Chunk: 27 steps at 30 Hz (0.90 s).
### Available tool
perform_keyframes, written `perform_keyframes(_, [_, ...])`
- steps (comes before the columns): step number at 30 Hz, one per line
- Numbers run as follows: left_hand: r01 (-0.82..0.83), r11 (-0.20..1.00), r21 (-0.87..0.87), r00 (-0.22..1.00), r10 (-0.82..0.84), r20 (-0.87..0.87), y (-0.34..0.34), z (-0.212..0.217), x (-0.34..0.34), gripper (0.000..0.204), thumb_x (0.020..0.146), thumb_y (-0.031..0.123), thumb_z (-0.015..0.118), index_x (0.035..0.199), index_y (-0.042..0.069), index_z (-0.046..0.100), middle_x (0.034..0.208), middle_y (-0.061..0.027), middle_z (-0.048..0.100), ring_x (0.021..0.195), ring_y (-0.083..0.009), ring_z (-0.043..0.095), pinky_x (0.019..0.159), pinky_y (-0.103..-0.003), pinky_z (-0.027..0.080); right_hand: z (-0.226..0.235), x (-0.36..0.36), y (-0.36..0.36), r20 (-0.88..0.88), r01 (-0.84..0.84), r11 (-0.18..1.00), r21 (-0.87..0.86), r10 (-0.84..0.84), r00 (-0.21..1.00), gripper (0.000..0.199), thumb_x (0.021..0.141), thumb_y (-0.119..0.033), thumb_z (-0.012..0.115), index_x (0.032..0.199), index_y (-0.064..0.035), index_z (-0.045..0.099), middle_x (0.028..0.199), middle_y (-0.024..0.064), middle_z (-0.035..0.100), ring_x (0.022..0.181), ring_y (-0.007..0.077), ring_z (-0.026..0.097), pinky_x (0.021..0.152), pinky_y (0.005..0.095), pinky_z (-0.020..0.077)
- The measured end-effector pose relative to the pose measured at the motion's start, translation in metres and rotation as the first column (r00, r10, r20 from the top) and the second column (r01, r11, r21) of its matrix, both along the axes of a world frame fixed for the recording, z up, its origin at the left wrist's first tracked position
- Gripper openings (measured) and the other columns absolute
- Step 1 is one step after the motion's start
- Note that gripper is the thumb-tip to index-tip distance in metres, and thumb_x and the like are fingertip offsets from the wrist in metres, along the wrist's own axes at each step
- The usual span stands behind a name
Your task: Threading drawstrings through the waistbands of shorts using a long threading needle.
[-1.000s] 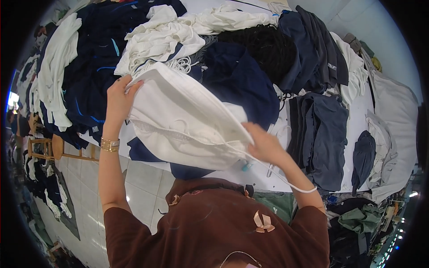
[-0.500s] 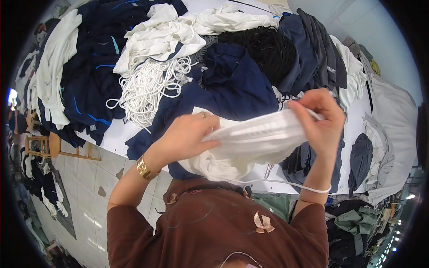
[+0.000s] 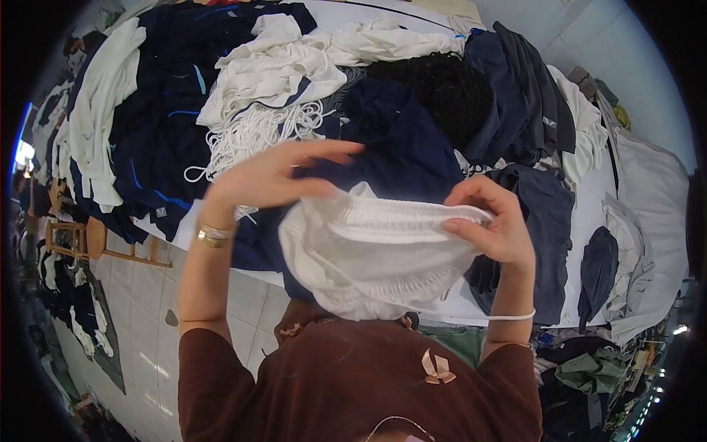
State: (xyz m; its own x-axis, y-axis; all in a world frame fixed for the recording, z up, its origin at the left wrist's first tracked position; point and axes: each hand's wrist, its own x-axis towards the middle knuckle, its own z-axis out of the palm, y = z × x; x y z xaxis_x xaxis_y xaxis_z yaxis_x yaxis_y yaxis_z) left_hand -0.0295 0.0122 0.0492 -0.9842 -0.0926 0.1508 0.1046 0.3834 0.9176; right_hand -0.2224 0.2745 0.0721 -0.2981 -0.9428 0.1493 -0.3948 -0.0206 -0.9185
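A white garment (image 3: pixel 375 258) with a gathered elastic waistband hangs between my arms, its band stretched toward the right. My right hand (image 3: pixel 490 221) pinches the right end of that waistband between thumb and fingers. My left hand (image 3: pixel 272 175) is open above the garment's left part, fingers spread toward the right and the thumb close to the cloth. A thin white cord (image 3: pixel 508 317) runs from below the garment to my right wrist. Dark navy cloth (image 3: pixel 412 140) lies on the table just beyond the garment.
A tangle of white cords (image 3: pixel 258 136) and a white cloth heap (image 3: pixel 272 70) lie beyond my left hand. Black cords (image 3: pixel 442 88) are piled at the back. Dark grey garments (image 3: pixel 541 221) lie to the right. A wooden stool (image 3: pixel 96 238) stands on the floor at left.
My left hand has let go of the waistband and risen to the left, fingers spreading. My right hand has come slightly down and left, and the garment hangs wider open.
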Motion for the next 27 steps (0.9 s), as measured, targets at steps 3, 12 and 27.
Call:
perform_keyframes(3, [0.311,0.947,0.085,0.928,-0.322,0.186,0.024,-0.016,-0.014,0.045,0.078,0.029,0.079,0.112,0.002,0.069,0.099,-0.0120,0.071,0.088,-0.0157,0.064,0.080,-0.029,0.050,-0.010,-0.003,0.004,-0.040,0.006,1.000,0.029,-0.005,0.999,0.020,0.081,-0.007,0.074,0.096,-0.0010,0.063,0.083,0.0022,0.064,0.075,0.0078,0.060,0.068,0.0216,0.0457])
perform_keyframes(12, [0.236,0.967,-0.094,0.943,-0.204,0.262,0.042,-0.009,-0.013,0.033,0.080,0.029,0.074,0.085,-0.004,0.071,0.066,-0.0229,0.060,0.054,-0.0283,0.056,0.054,-0.034,0.043,-0.012,-0.004,0.006,-0.115,-0.071,0.982,0.173,0.092,0.989,0.031,0.077,-0.015,0.077,0.101,-0.0009,0.064,0.088,0.0052,0.065,0.077,0.0116,0.061,0.070,0.0248,0.0472])
perform_keyframes(27, [-0.240,0.953,-0.183,0.967,0.252,0.041,0.047,-0.046,-0.012,0.022,0.079,0.016,0.076,0.079,-0.001,0.062,0.067,-0.0097,0.058,0.063,-0.0091,0.046,0.060,-0.028,0.042,-0.050,0.007,-0.030,-0.636,0.213,0.966,0.146,-0.073,0.768,0.094,0.065,-0.011,0.079,0.146,-0.0236,0.032,0.122,0.0141,0.049,0.099,0.0370,0.062,0.078,0.0421,0.0541])
